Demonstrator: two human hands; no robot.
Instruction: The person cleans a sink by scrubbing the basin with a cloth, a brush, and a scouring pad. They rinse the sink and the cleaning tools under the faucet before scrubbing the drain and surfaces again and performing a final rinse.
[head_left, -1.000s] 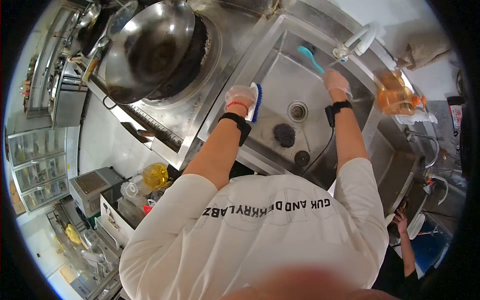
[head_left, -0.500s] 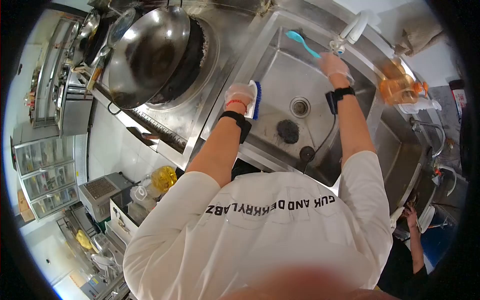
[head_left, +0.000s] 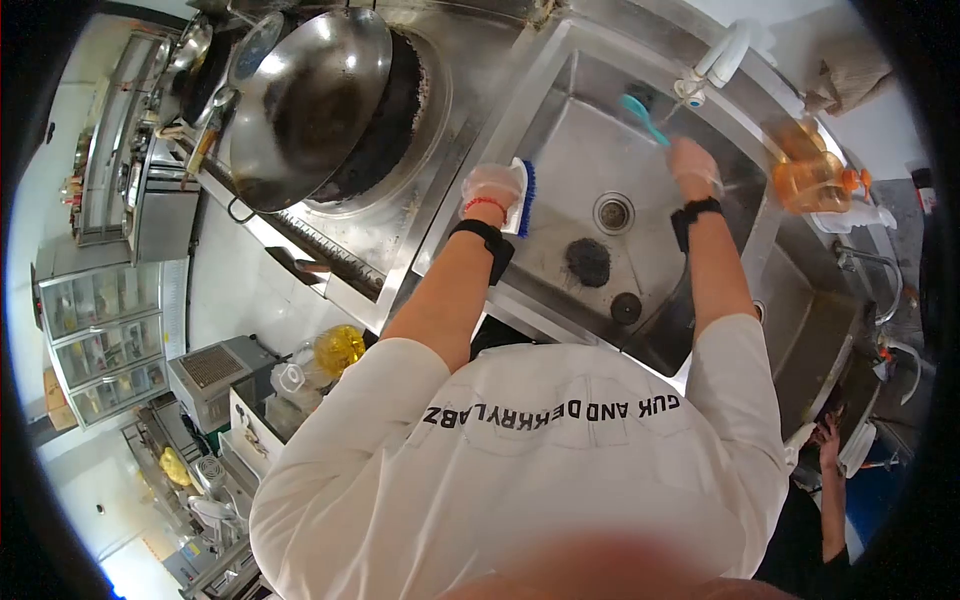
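Note:
In my left hand (head_left: 490, 186), at the sink's left rim, is a white-backed scrub brush (head_left: 525, 198) with blue bristles facing the basin. The thin clear glove on that hand covers the closed fingers. My right hand (head_left: 692, 163), gloved too, grips the handle of a turquoise brush (head_left: 646, 118) over the right part of the steel sink (head_left: 575, 120). Its head points to the far side, below the faucet (head_left: 690, 92). A dark scouring pad (head_left: 588, 262) and a round black drain plug (head_left: 626, 308) lie on the basin floor near the drain (head_left: 613, 213).
A large wok (head_left: 318, 105) sits tilted on the stove at the left. Orange translucent bottles (head_left: 808, 183) stand on the right rim, beside a second basin (head_left: 800, 300). Another person's hand (head_left: 826, 440) is at the lower right.
My right hand and the turquoise brush have moved closer to me and rightward, away from the faucet. My left hand keeps its place at the rim. The view has shifted slightly.

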